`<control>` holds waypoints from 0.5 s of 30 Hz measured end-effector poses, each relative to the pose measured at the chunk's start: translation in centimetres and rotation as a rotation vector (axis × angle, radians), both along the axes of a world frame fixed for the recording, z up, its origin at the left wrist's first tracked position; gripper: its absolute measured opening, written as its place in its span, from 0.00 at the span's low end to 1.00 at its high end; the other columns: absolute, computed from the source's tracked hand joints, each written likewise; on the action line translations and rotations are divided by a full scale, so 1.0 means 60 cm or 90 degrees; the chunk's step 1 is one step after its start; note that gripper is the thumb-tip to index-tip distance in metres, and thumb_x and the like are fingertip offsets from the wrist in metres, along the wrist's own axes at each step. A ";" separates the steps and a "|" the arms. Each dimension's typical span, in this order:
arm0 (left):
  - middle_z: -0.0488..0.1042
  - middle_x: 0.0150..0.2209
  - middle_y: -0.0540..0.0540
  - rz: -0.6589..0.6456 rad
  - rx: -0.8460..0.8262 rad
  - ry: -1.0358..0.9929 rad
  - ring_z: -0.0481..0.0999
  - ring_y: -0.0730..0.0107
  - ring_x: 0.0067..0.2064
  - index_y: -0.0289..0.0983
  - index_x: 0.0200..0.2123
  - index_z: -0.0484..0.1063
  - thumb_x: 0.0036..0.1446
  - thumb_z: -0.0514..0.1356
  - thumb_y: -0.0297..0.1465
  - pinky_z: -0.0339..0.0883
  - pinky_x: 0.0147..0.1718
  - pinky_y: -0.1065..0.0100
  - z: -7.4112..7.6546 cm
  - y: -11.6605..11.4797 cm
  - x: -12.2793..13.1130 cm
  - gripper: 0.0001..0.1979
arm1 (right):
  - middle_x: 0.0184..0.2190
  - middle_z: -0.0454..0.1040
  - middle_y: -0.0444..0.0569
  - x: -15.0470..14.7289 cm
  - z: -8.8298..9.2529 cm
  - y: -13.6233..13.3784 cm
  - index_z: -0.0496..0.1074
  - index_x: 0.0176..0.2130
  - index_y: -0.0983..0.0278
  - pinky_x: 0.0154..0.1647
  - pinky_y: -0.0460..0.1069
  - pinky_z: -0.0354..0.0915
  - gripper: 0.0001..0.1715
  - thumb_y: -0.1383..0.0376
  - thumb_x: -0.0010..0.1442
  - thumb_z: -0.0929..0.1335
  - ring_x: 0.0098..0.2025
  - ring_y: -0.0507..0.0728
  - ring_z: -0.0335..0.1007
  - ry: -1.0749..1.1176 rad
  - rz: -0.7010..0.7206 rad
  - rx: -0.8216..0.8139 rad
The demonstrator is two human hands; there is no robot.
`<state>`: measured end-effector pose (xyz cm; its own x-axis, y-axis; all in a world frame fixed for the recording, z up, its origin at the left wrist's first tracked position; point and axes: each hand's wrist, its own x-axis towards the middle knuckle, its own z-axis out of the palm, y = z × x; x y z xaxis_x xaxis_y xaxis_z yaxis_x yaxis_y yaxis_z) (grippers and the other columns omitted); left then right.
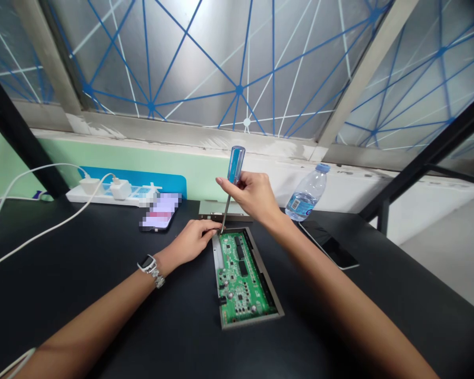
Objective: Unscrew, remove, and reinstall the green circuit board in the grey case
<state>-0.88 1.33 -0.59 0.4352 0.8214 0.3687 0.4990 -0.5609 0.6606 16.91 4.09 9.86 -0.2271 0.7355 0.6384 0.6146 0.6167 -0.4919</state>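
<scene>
My right hand (256, 195) is closed around a screwdriver (236, 164) with a clear and blue handle. The shaft points down, and its tip meets the far left corner of a green circuit board (237, 273). That board lies in a shallow grey metal case (274, 315) on the black table. At the same corner, my left hand (191, 241) grips the case edge with thumb and fingers close together, beside the screwdriver tip. Any screw under the tip is too small to make out. Just behind the case is a flat grey metal panel (213, 209).
A water bottle (306, 193) and a dark tablet (327, 245) are on the right of the black table (142, 337). Back left are a lit phone (160, 211) and a white power strip (102, 196) with plugged-in chargers. White cables (35, 239) cross the left side.
</scene>
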 end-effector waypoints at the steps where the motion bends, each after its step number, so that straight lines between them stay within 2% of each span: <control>1: 0.81 0.48 0.44 -0.001 0.000 0.000 0.80 0.60 0.50 0.40 0.49 0.79 0.63 0.54 0.25 0.70 0.51 0.59 0.000 0.000 0.000 0.16 | 0.15 0.52 0.38 0.001 0.001 -0.001 0.58 0.19 0.62 0.24 0.48 0.48 0.30 0.47 0.59 0.69 0.22 0.49 0.45 -0.006 0.010 -0.001; 7: 0.81 0.48 0.44 -0.005 -0.005 -0.001 0.80 0.60 0.49 0.39 0.48 0.79 0.63 0.54 0.26 0.69 0.52 0.60 0.003 -0.001 0.000 0.16 | 0.16 0.49 0.37 0.006 0.002 0.000 0.55 0.19 0.62 0.25 0.48 0.48 0.30 0.49 0.60 0.69 0.23 0.49 0.42 -0.026 0.044 0.015; 15: 0.81 0.49 0.43 -0.010 -0.016 -0.006 0.80 0.59 0.50 0.38 0.48 0.79 0.64 0.54 0.27 0.69 0.52 0.61 0.002 -0.001 -0.001 0.15 | 0.16 0.52 0.37 0.014 0.006 0.001 0.55 0.20 0.62 0.24 0.47 0.48 0.30 0.48 0.61 0.68 0.22 0.48 0.45 -0.038 0.093 -0.008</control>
